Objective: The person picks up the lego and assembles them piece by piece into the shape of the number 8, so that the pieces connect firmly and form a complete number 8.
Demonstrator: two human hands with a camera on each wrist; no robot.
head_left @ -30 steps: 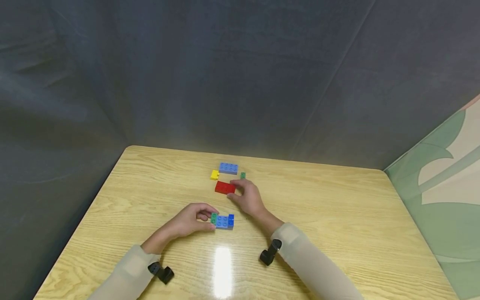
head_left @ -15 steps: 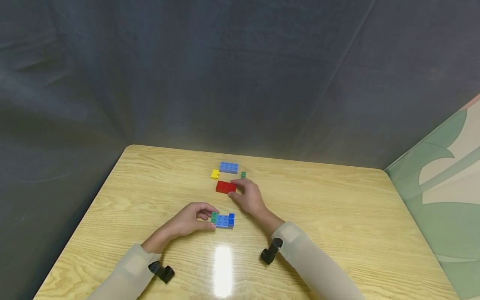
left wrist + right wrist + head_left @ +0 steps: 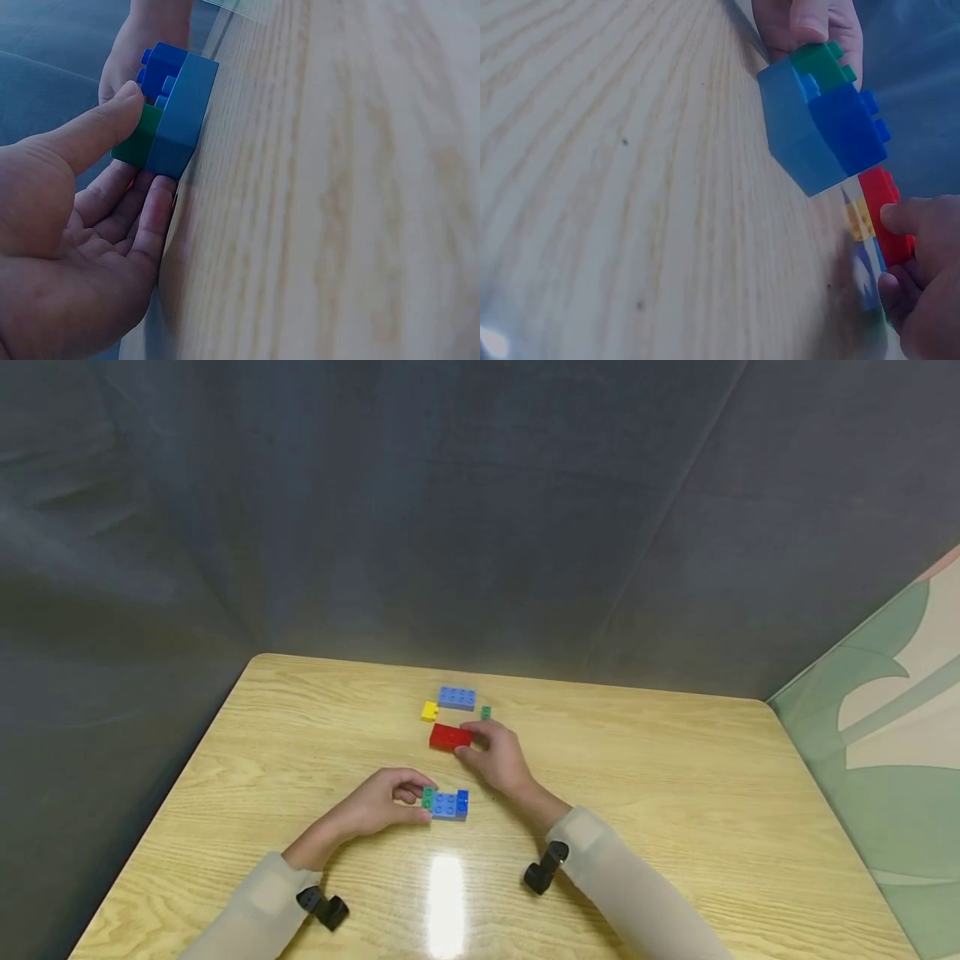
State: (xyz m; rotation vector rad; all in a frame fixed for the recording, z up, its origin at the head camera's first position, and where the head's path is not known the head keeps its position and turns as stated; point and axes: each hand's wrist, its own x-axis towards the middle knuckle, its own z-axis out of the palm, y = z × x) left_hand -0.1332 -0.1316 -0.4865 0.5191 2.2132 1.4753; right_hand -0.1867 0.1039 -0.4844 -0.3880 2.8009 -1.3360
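In the head view, my left hand (image 3: pixel 382 802) pinches the left end of a small stack of toy building bricks. The stack has a light blue brick (image 3: pixel 444 806) below, with a green brick (image 3: pixel 139 136) on its left end and a dark blue brick (image 3: pixel 849 127) on its right end. Studs show between these two. The left thumb lies on the green brick and the other fingers curl underneath. Farther from me, my right hand (image 3: pixel 498 756) grips the right end of a red brick (image 3: pixel 447 737) between thumb and fingers, its studs facing up.
Behind the red brick lie a small yellow brick (image 3: pixel 429 711), another light blue brick (image 3: pixel 457 697) and a small green brick (image 3: pixel 486 712), partly behind the right hand. The wooden table (image 3: pixel 675 793) ends at a dark curtain (image 3: pixel 480 527).
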